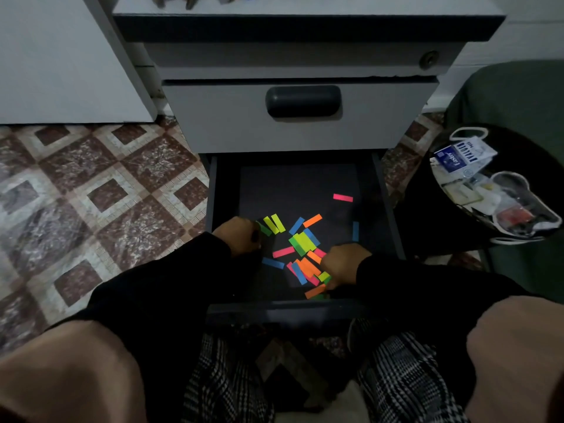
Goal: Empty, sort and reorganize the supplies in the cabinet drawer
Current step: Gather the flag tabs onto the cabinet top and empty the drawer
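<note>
Patterned brown-and-cream floor tiles (100,190) surround a grey metal drawer cabinet (299,126), whose top is cut off by the upper edge, so the objects there cannot be identified. Two closed drawers sit above one open dark bottom drawer (378,190). To the right, a round black tray (439,190) holds packets and clear bags too jumbled to count. Inside the open drawer lie roughly twenty-odd neon paper strips (302,242), pink, orange, blue, yellow and green; overlaps prevent an exact count. The left hand (238,235) curls beside the yellow-green strips, fingertips hidden, so its grip cannot be made out. The right hand (343,265) presses down among the orange strips, fingers hidden.
</note>
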{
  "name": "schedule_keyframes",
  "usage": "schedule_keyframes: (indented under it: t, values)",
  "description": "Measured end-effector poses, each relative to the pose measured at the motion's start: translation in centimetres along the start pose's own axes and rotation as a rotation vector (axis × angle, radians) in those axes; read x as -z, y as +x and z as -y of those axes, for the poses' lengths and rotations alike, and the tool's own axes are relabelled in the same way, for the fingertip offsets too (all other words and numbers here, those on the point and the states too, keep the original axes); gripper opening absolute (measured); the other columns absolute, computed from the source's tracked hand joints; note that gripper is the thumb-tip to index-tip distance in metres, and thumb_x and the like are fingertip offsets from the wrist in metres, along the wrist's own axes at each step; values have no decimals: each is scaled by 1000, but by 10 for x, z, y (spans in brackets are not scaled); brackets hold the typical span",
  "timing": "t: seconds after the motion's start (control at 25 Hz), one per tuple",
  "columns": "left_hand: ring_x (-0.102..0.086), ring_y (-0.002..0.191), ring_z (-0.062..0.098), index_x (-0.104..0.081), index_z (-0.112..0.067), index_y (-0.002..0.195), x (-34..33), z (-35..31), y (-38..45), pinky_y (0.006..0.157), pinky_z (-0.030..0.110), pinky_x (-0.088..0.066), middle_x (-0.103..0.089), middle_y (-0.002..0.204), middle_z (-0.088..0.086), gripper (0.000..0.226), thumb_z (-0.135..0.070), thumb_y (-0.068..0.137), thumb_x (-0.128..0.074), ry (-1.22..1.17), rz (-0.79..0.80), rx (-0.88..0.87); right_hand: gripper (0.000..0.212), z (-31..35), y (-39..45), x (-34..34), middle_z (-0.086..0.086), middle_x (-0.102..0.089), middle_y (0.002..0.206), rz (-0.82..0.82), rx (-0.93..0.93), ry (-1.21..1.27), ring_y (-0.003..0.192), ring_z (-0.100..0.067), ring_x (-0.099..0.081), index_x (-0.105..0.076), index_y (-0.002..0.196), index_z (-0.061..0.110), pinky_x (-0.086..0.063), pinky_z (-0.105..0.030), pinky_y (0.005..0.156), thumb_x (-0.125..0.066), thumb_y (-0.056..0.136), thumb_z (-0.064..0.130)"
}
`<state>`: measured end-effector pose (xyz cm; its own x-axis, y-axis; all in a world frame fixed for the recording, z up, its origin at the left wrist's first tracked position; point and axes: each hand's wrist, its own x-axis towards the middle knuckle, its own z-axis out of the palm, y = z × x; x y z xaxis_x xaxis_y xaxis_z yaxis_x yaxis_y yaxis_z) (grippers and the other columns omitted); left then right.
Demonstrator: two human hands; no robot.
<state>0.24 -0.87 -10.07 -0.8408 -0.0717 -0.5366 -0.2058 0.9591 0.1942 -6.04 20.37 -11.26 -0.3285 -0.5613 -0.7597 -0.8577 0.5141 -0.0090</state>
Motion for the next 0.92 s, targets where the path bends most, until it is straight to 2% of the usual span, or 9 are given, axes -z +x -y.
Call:
schedule_keyframes:
  t: [0.08,0.16,0.32,0.4,0.44,0.52,0.64,0.8,0.92]
  values:
    - [-57,113,26,-60,-8,118,-1,1,1,94,32,-43,-61,120,13,32,-27,93,-55,9,0,8,42,3,3,1,-2,-51,83,36,33,-89,80,-18,-48,-60,96,9,-44,-31,75,-57,87,49]
    - [-56,114,26,-60,-9,119,-2,1,2,94,32,-44,-61,121,12,32,-27,93,-54,27,13,21,42,3,8,6,1,-46,73,-3,29,-103,78,-18,-48,-55,81,12,-43,-30,72,-58,84,53]
    - [-56,114,29,-57,-11,122,-4,0,6,93,35,-45,-58,125,14,34,-28,93,-52,53,-15,66,36,-12,11,26,2,-45,72,-250,-99,249,76,-18,-53,-52,76,12,-37,-29,69,-50,92,44]
    - [-50,121,31,-46,-14,135,-4,-3,8,96,37,-44,-49,132,14,47,-31,92,-54,42,-81,95,25,-34,19,33,-6,-55,90,-472,-222,476,86,-21,-56,-55,89,9,-42,-32,76,-51,95,34]
    - [-45,126,32,-36,-16,142,-5,-4,9,99,39,-42,-42,137,13,59,-35,90,-57,21,-95,101,24,-48,26,33,-12,-55,110,-563,-311,541,102,-27,-55,-56,105,6,-44,-35,86,-53,94,27]
    - [-31,134,32,-23,-18,147,-11,-7,11,106,43,-39,-27,147,11,81,-46,83,-63,-14,-45,103,50,-69,36,27,-18,-35,143,-483,-444,598,132,-33,-38,-39,136,2,-34,-36,107,-55,91,17]
    - [-22,137,32,-20,-20,148,-20,-17,12,108,46,-36,-16,152,8,87,-51,80,-64,40,37,79,69,-58,45,12,-12,-2,158,-286,-378,541,145,-35,-11,-12,150,9,-17,-41,119,-51,93,12]
    - [-22,137,29,-18,-22,148,-24,-29,11,106,44,-39,-15,152,5,85,-51,81,-63,42,-3,36,62,-27,30,13,-8,-21,155,-415,-167,577,143,-29,-20,-30,145,11,-23,-40,117,-58,90,13]
    - [-13,141,30,-4,-27,150,-29,-33,9,106,49,-39,2,157,3,103,-55,74,-68,69,57,16,86,-30,13,15,-11,-33,145,-311,-265,634,133,-29,-38,-32,142,8,-37,-39,108,-79,72,23]
